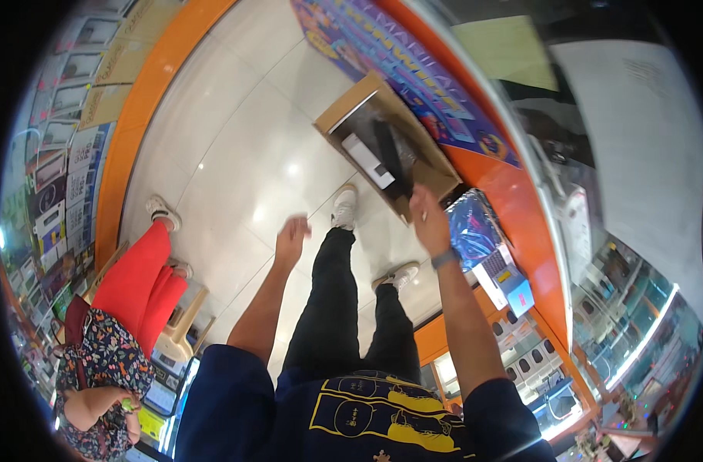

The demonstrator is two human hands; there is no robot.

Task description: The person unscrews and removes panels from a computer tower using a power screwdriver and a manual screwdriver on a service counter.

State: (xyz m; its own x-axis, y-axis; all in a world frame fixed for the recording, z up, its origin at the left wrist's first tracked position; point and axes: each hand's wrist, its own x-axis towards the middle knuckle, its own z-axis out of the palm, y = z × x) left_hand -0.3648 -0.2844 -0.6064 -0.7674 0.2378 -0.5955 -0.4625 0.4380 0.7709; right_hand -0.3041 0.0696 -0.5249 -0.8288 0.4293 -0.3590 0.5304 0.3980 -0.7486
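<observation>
An open brown cardboard box [436, 150] sits tilted in the view, against an orange counter front. Inside it lie a slim white box [364, 158], clear plastic wrap and a long black object [390, 150] whose kind I cannot make out. My right hand [430, 221] is at the box's near corner, its fingers closed at the lower end of the black object. Over the floor, left of the box, hangs my left hand [292, 240], loosely curled and slightly blurred, with nothing visible in it.
Beside the box is a blue plastic-wrapped package [473, 231] near a laptop [496, 269]. A glass-topped counter [636, 146] runs along the right. On the left, a person in red trousers [140, 285] sits by shelves of boxed goods [82, 165]. Pale floor tiles [236, 146] lie between.
</observation>
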